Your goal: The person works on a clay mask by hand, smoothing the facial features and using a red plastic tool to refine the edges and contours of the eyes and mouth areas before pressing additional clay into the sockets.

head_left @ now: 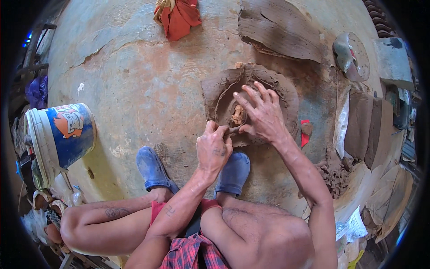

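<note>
On the floor before me lies a rounded form of wet brown clay (286, 96), built of bent slabs with a raised rim. A rough orange-brown lump (238, 115) shows inside it. My left hand (212, 150) is closed at the near side of the form, its fingers pinching a dark strip of clay (234, 130). My right hand (265, 114) reaches over the form with its fingers spread. Its thumb lies by the far end of that strip, and its fingertips are over the inner wall; whether they press on it I cannot tell.
Beyond the form lies a large clay slab (280, 29). A red cloth (179, 20) is at the far middle, a blue-and-white bucket (71, 134) at the left. To the right are a red strip (305, 140), stacked clay slabs (360, 123), clay scraps (335, 178) and a metal ring-shaped piece (342, 56).
</note>
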### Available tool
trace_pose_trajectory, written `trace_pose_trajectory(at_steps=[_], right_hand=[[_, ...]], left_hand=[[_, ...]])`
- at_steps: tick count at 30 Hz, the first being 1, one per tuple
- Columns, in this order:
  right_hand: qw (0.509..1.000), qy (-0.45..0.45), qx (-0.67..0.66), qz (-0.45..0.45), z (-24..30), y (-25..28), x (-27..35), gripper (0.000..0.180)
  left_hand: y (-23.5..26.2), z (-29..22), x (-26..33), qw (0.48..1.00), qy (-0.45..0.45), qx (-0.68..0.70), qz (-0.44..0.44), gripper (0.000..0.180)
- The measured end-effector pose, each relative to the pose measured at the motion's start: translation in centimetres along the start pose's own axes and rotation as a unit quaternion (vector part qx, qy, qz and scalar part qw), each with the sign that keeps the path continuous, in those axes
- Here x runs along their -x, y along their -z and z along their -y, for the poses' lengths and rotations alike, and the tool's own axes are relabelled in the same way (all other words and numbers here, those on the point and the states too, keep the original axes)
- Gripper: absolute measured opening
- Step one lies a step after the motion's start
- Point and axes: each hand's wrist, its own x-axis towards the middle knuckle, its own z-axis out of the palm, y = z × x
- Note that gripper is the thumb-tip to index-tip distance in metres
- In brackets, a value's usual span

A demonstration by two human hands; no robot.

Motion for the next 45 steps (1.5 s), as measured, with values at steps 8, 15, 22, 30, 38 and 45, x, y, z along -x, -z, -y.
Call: trace_pose_trajectory(at_steps=[8,15,22,30,38,45], right_hand=[[0.994,-0.096,-0.021,-0.053,2.7,-1.3,1.1,0.104],[0.969,-0.232,-0.037,-0.076,5.2,-1.4,0.7,0.103],[0.959,-0.247,-0.083,-0.115,6.5,-2.6,0.6,0.096],[0.933,-0.318,-0.112,-0.125,7.6,-3.1,0.2,0.092],[0.919,-0.349,-0.071,-0.169,8.4,-4.0,-0.5,0.091],[0.885,-0.426,-0.111,-0.151,9.2,-4.0,-2.6,0.084]], left_hand=[[0.6,1.0,-2.2,1.000,-0.029,0.000,-0.001,0.029],[0.6,1.7,-3.5,0.999,-0.043,-0.001,0.001,0.029],[1.1,2.4,-4.9,0.996,-0.082,0.001,0.032,0.029],[0.9,2.7,-6.5,0.992,-0.116,0.010,0.052,0.029],[1.9,4.1,-8.2,0.985,-0.127,0.113,-0.035,0.026],[2.6,8.4,-9.3,0.954,0.054,0.261,-0.139,0.026]])
